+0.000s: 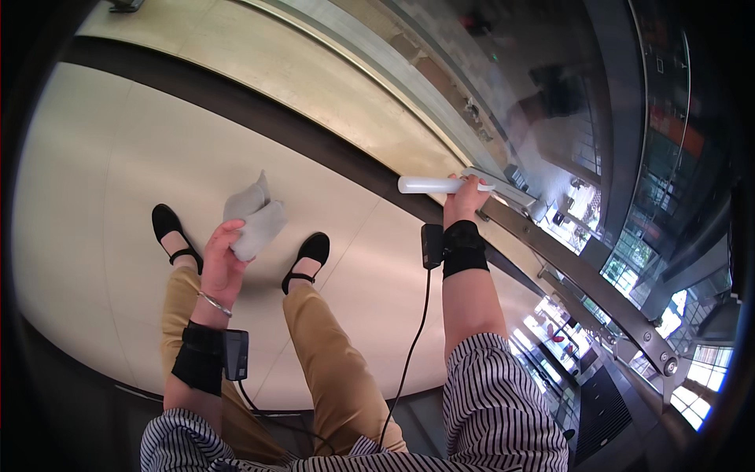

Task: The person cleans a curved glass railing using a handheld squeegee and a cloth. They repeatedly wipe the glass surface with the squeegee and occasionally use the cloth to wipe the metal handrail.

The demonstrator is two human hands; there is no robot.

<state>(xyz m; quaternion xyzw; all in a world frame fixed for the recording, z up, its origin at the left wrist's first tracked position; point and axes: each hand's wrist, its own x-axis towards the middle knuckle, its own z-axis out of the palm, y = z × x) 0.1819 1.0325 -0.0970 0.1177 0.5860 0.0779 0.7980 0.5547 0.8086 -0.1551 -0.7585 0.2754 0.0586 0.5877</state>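
Observation:
A folded grey cloth [259, 221] is gripped in my left hand [227, 251], held over the pale floor between my black shoes. My right hand [465, 197] is closed around a white cylindrical handle [427, 185], whose far end points left. The tool's other end lies beyond my fingers, close to the glass and a metal fitting, and is partly hidden. Whether it touches the glass I cannot tell. Each wrist wears a black band with a small box and a cable.
A metal rail [578, 277] with bolts runs down to the right beside a glass panel [531, 88]. A light-coloured ledge [307, 100] borders the glass, with a dark strip [236, 109] along its foot. A dark ribbed mat [604, 407] lies at the lower right.

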